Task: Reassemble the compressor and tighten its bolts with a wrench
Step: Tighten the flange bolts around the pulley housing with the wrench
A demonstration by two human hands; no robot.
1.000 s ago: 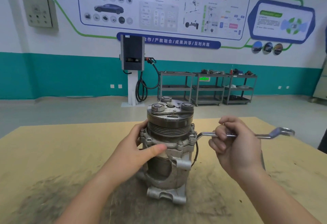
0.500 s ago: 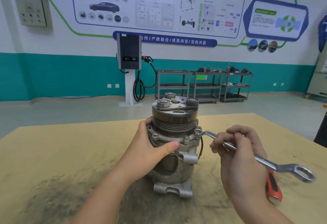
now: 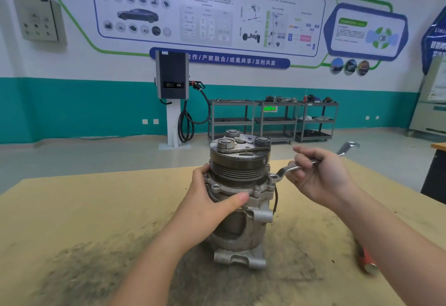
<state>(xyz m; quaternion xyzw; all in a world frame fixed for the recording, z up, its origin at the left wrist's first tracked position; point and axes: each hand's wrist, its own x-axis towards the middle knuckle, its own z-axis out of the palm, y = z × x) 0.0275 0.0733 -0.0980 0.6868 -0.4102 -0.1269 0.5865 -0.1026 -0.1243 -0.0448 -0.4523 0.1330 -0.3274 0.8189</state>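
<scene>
A metal compressor (image 3: pixel 241 194) stands upright in the middle of the wooden table (image 3: pixel 72 209), its pulley and clutch plate on top. My left hand (image 3: pixel 212 206) grips the housing from the left, thumb across the front flange. My right hand (image 3: pixel 321 177) holds a silver wrench (image 3: pixel 292 169) by its shaft. The wrench's ring end sits on a flange bolt (image 3: pixel 274 177) at the compressor's right side, and its free end points up and away to the right.
A red-handled tool (image 3: pixel 365 258) lies on the table at the right, partly behind my right forearm. Dark grime covers the tabletop around the compressor. Metal shelf carts (image 3: pixel 272 119) and a charging post (image 3: pixel 172 98) stand against the far wall.
The wrench handle has swung from the near right, low over the table, back to pointing away and upward. My left hand keeps its grip on the housing.
</scene>
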